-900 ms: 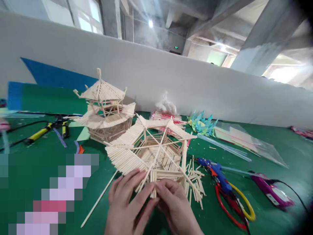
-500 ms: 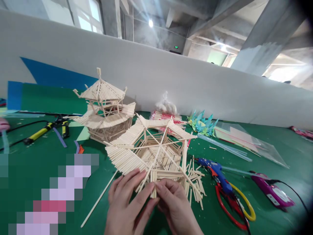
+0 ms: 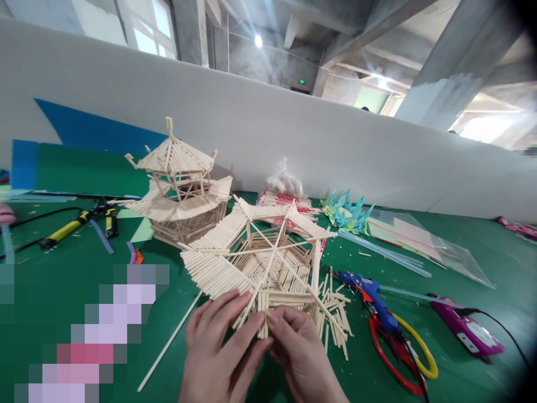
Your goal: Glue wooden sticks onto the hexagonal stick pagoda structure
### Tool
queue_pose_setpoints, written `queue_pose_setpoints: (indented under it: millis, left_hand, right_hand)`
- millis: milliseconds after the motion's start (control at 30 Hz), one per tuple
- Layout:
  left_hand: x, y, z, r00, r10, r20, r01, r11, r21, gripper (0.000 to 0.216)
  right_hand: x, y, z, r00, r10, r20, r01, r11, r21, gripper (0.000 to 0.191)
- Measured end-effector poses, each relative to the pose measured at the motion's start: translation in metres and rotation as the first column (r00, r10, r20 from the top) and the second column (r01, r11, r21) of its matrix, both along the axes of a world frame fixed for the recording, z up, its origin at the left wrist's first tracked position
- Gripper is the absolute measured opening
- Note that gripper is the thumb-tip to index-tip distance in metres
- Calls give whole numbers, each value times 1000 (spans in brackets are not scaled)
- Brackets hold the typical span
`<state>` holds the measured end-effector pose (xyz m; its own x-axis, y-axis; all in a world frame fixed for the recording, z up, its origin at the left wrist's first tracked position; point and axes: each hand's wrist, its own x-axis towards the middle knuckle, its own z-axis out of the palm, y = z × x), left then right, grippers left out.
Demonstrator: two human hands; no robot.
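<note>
A roof frame built of thin wooden sticks is set on the green table, just in front of the person. Its near edge is met by both hands. The left hand is laid against the frame with its fingers spread along the sticks of the near panel, while thumb and forefinger are pinched with those of the right hand on a short upright stick at the frame's near rim. The right hand's fingers are curled narrowly round that stick, touching the left thumb. Loose sticks are scattered just right of the frame, and one long stick is seen lying aslant on the table to the left of the left hand. Behind the frame, to its left and just beside it, a finished stick pavilion is stood upright. To the right of the loose sticks a blue glue gun is laid, with red and yellow scissors touching it on the near side, and a purple tool with a black cord farther right. Near the back wall a bag and teal paper shapes are seen. A yellow-handled tool is laid at far left. Part of the lower left is pixelated.
</note>
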<state>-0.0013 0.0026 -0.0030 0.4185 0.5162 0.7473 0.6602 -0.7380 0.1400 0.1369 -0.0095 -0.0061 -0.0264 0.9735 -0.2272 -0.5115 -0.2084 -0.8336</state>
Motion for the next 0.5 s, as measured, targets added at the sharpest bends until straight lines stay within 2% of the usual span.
queue_pose_setpoints:
  millis: [500]
  left_hand:
    - [3, -2, 3, 998, 0, 61, 2, 999, -48, 37]
  right_hand:
    - [-1, -4, 3, 997, -12, -75, 9, 999, -43, 31]
